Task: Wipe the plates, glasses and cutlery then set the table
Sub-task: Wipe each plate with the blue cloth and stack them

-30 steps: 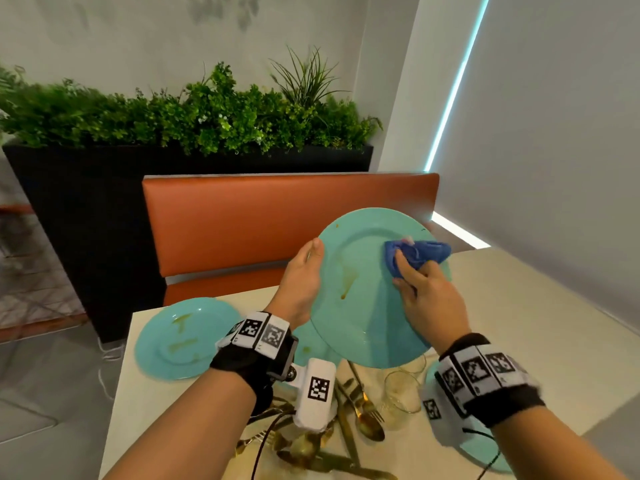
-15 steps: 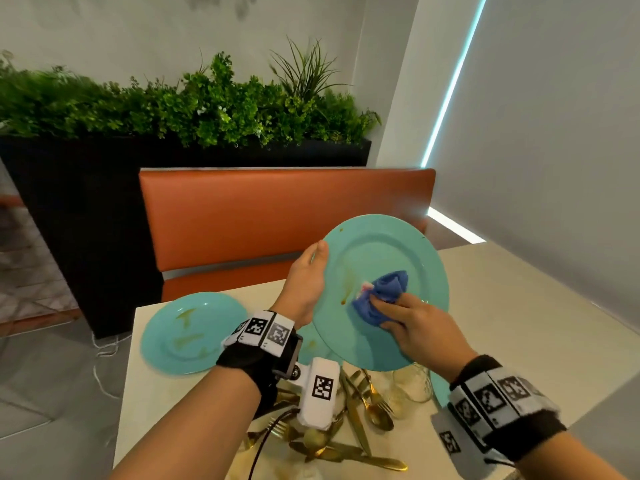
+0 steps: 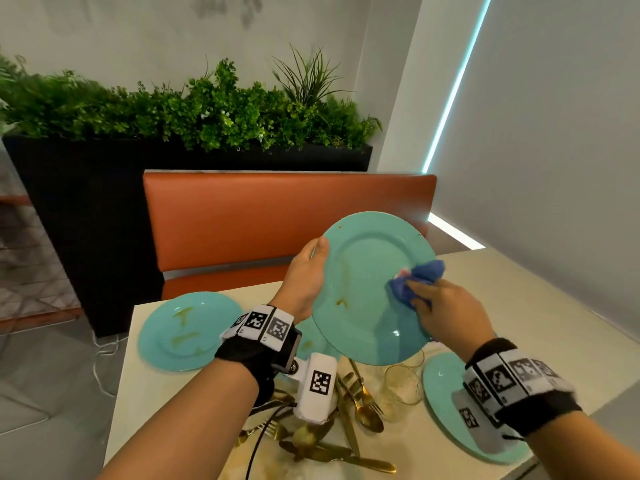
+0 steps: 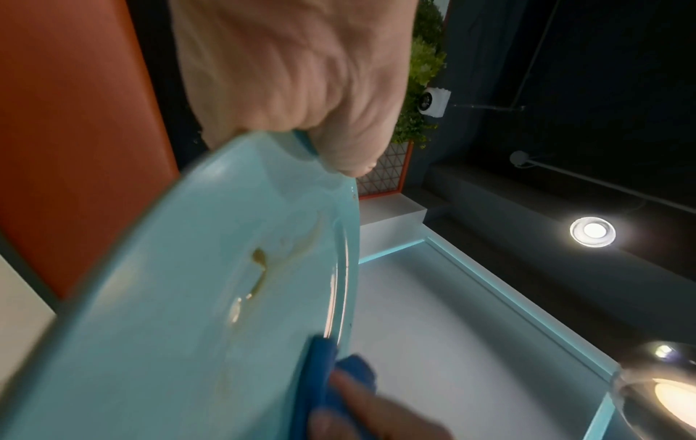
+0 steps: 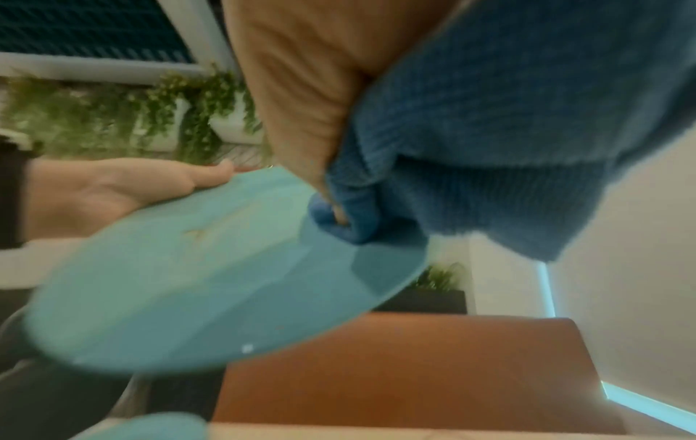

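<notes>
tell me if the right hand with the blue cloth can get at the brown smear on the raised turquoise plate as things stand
Probably yes. The right hand presses the blue cloth on the raised turquoise plate, and the brown smear lies across the same bare face; the left hand holds only the rim.

Tilted, stained teal plate (image 3: 363, 292) under blue cloth (image 3: 417, 277)

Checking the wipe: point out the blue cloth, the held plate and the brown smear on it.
blue cloth (image 3: 417, 278): head view, bunched middle.
held plate (image 3: 367, 327): head view, bare centre.
brown smear (image 4: 260, 268): left wrist view, dark streak on plate face.
</notes>
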A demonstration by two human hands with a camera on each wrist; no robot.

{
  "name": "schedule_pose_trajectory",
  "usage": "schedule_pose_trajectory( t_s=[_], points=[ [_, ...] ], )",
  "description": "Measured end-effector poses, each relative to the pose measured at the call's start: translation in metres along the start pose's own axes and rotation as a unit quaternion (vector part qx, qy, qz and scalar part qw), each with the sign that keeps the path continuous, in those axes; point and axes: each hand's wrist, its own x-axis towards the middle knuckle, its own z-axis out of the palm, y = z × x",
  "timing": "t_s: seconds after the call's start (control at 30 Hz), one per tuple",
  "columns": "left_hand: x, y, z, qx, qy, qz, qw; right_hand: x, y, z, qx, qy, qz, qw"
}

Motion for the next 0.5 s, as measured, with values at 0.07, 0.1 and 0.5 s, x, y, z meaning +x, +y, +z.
schedule_pose_trajectory(
  t_s=[0.07,0.1,0.5],
  points=[
    [0.001,0.001,0.017,0.01,-0.011,0.007,1.0,0.012,-0.003,-0.004,0.073,0.116,0.055,0.989],
    [0.001,0.001,0.025,0.017,-0.016,0.011,1.0,0.013,-0.011,-0.005,0.089,0.126,0.033,0.987],
    [0.007,-0.017,0.074,0.047,-0.019,0.012,0.999,0.018,0.025,-0.002,0.089,0.093,-0.024,0.991]
  ],
)
